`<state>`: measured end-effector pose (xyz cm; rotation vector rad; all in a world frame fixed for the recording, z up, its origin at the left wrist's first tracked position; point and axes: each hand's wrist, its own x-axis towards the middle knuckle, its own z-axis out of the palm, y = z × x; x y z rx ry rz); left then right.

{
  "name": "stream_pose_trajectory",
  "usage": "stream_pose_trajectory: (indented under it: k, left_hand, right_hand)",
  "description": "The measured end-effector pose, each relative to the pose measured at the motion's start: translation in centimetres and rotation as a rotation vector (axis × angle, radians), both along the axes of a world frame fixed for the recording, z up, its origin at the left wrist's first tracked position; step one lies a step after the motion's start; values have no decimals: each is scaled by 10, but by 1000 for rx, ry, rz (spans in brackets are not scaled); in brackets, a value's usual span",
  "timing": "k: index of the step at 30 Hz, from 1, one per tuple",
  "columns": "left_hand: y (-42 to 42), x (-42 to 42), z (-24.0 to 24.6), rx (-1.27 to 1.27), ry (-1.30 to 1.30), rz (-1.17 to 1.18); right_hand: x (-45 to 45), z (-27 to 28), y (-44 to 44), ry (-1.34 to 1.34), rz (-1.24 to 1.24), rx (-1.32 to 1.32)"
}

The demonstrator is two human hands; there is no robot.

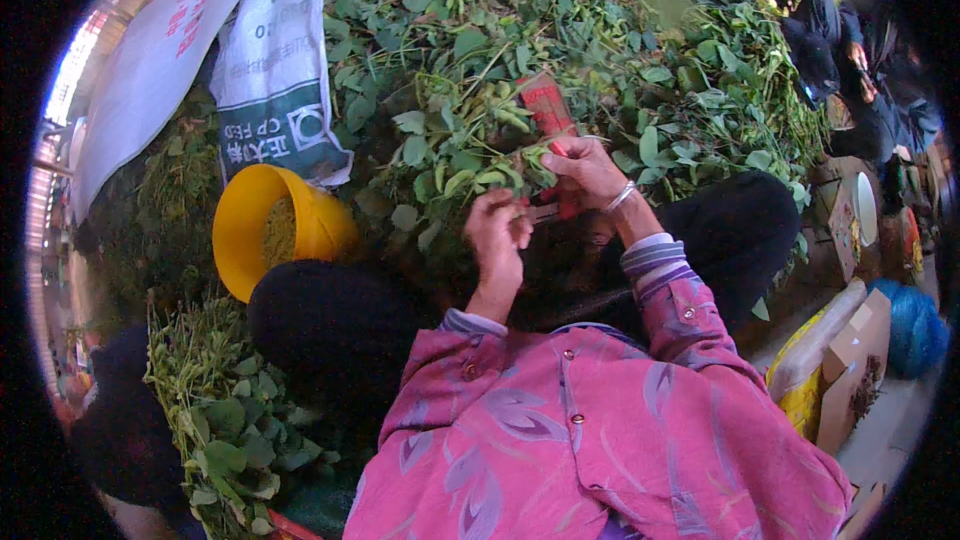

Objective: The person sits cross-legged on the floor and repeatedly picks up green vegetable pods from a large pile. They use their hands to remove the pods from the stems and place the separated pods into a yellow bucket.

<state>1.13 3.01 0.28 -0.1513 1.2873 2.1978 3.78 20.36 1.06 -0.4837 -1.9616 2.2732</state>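
My right hand (589, 172), with a bangle at the wrist, grips the stem end of a leafy bean plant (461, 165). Plump green pods (491, 178) hang along that plant, in front of my lap. My left hand (496, 229) is just below the pods with its fingers curled; whether it pinches anything is hidden by blur. A red patterned object (550, 106) lies behind my right hand, partly covered. To the left, a yellow bucket (319, 217) is tilted near my knee, with a greenish mass (280, 232) inside.
Heaped bean plants (660, 75) spread ahead. A printed feed sack (274, 67) lies behind the bucket. More cut plants (232, 420) lie at lower left. At the right are a person in dark clothes (862, 82), cardboard (855, 367) and a blue plastic bundle (907, 326).
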Motion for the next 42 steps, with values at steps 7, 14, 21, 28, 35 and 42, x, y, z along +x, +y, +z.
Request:
stream_pose_trajectory:
  k: [7, 14, 21, 28, 35, 42]
  left_hand:
    - [8, -3, 9, 180, -81, -5]
    - [27, -12, 4, 260, -244, -5]
    - [27, -24, 33, 47, 25, -144]
    - [34, -27, 23, 14, 127, -74]
    - [35, -26, 18, 305, 15, -283]
    - [36, -32, 25, 249, 16, -346]
  right_hand:
    - [9, 20, -11, -28, -23, -267]
    - [14, 26, -20, -4, -139, -244]
    - [18, 47, 11, 79, -98, -15]
    - [32, 71, -2, -52, -92, -155]
    - [36, 54, -2, -31, -179, -281]
    - [38, 62, -9, -78, -254, -369]
